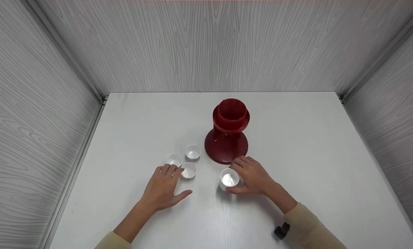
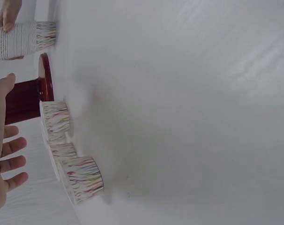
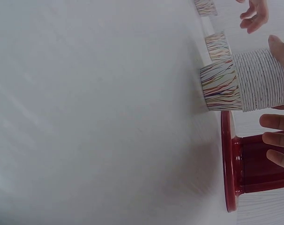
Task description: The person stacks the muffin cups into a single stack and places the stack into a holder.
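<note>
My right hand [image 1: 251, 175] grips a stack of white paper cups [image 1: 229, 178], thumb on its near side and fingers on its far side. The stack stands upright, many rims nested above one streaked cup wall in the right wrist view. Three single paper cups, a left one [image 1: 174, 160], a back one [image 1: 193, 152] and a near one [image 1: 188, 171], stand close together upright with colourful streaks [image 2: 83, 179]. My left hand [image 1: 165, 188] hovers at these cups, fingers extended and thumb spread away; whether the fingertips touch them is unclear.
A dark red stand [image 1: 226, 148] with a wide round base and a cup-shaped top [image 1: 231, 116] is just behind the stack. Grey wood-grain panels [image 1: 206, 48] enclose the white table [image 1: 140, 117] at the back and sides. A small black object [image 1: 281, 230] is by the right sleeve.
</note>
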Demonstrator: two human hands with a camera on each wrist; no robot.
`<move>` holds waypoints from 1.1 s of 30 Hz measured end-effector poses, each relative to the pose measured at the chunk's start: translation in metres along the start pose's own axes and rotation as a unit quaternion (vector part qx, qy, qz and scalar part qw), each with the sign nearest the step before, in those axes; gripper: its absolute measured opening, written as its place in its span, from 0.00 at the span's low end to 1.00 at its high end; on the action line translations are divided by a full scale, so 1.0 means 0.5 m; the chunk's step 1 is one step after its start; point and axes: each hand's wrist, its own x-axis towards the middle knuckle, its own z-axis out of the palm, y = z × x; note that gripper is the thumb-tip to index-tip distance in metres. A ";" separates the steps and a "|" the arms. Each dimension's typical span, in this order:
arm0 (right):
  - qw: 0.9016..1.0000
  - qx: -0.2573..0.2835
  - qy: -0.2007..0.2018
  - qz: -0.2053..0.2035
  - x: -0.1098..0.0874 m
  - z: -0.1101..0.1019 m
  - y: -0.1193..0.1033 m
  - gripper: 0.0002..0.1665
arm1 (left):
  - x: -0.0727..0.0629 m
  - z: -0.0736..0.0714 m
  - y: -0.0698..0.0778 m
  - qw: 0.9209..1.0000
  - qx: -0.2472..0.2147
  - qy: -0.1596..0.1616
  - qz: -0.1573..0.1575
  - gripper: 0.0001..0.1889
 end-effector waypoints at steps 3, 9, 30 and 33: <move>1.000 -0.005 -0.002 -0.002 0.000 0.001 0.001 0.40 | -0.011 -0.005 -0.019 1.000 -0.003 0.003 -0.016 0.41; 1.000 0.000 -0.001 -0.003 0.000 0.002 0.001 0.39 | -0.034 -0.007 -0.056 0.999 -0.003 0.006 -0.051 0.43; 1.000 -0.008 -0.002 0.004 0.001 0.002 -0.001 0.40 | -0.094 0.030 -0.125 0.991 -0.012 -0.008 -0.132 0.47; 1.000 -0.010 -0.006 0.006 0.000 0.000 -0.002 0.40 | -0.097 0.036 -0.128 0.990 -0.011 -0.018 -0.138 0.47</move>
